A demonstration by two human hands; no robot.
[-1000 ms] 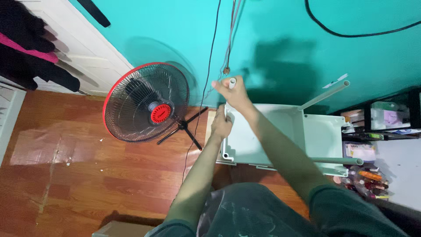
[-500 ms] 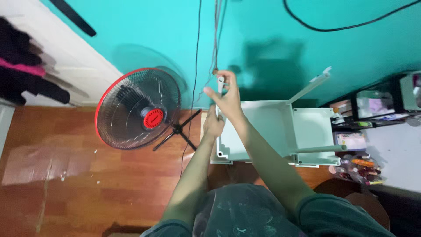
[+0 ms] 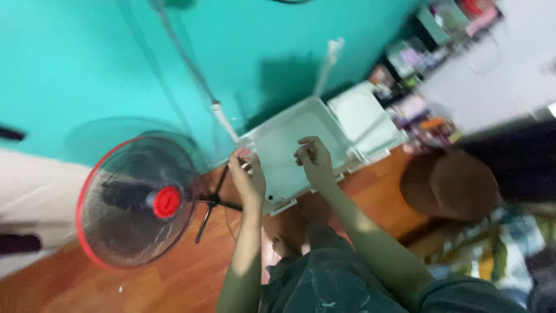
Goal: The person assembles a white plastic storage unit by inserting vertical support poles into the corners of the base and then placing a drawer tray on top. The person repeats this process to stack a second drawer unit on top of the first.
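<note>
A white plastic box frame (image 3: 289,145) stands on the wooden floor against the teal wall. A white pipe (image 3: 225,122) rises from its left corner. My left hand (image 3: 248,177) is curled around the lower end of that pipe at the corner. Over the box's open middle, my right hand (image 3: 314,159) hovers with its fingers curled in, and nothing shows in it. The picture is blurred, so small parts in the fingers cannot be made out.
A red-rimmed standing fan (image 3: 139,200) with a black tripod base sits just left of the box. A round brown stool (image 3: 449,185) is at the right. Cluttered shelves (image 3: 405,64) line the far right. Cables (image 3: 174,46) hang down the wall.
My right hand has come off the top of the white pipe and dropped over the box. My head has swung, so the whole scene now sits tilted and closer.
</note>
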